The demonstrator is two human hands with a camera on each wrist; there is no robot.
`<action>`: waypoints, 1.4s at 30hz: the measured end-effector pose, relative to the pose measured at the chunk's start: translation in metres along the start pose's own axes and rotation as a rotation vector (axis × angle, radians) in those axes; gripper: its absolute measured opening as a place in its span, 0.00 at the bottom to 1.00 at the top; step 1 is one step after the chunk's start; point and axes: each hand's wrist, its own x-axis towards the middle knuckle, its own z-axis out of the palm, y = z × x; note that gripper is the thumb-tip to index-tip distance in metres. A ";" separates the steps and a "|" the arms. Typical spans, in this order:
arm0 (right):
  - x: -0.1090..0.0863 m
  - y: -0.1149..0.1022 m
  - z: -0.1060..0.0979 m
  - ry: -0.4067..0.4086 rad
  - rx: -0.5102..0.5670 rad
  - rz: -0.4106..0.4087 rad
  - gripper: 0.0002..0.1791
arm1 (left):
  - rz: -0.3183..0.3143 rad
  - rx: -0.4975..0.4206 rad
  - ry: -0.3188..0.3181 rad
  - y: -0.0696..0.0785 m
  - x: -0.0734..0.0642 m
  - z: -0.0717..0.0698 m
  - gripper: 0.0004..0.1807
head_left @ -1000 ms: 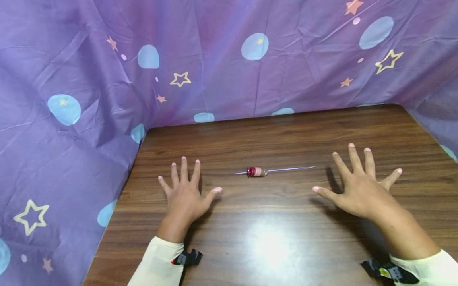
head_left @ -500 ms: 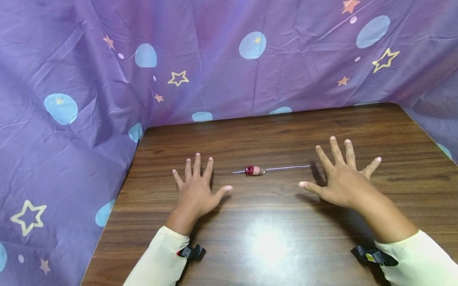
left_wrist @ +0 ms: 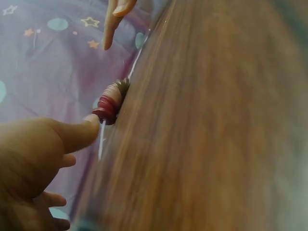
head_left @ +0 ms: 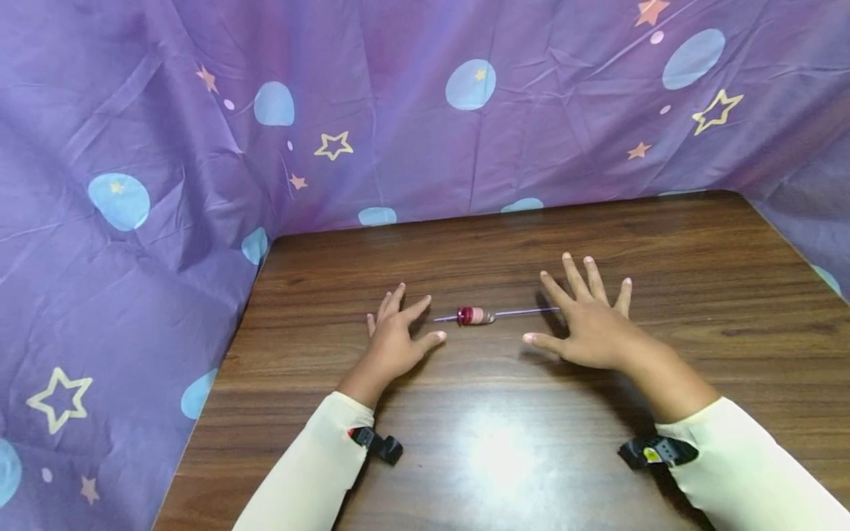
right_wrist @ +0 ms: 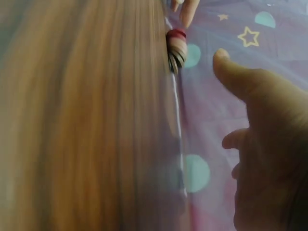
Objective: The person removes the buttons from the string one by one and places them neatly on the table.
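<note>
A row of disc-shaped pieces (head_left: 475,316), dark red, pink and brownish, is threaded on a thin pale purple string (head_left: 521,313) lying across the table. String sticks out on both sides, longer toward the right. My left hand (head_left: 392,345) is just left of the short string end, its fingers extended and thumb toward the discs. On the other side, my right hand (head_left: 594,335) has its fingers spread above the long end and hides the string's tip in the head view. Both wrist views show a gap between each hand and the string; neither hand holds anything.
Dark wood-grain tabletop (head_left: 425,265) lies under both hands, with a bright light reflection near the front. A purple curtain (head_left: 398,110) with stars and blue shapes hangs behind the table and at its sides. Each wrist wears a black strap (head_left: 657,451).
Both hands have moved inward toward the threaded discs, the left going right and the right going left. The left fingers have drawn closer together. The discs and string have stayed in place.
</note>
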 end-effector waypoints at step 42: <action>0.061 -0.008 0.040 0.089 0.407 -0.074 0.18 | -0.181 -0.028 0.036 0.019 0.029 0.025 0.13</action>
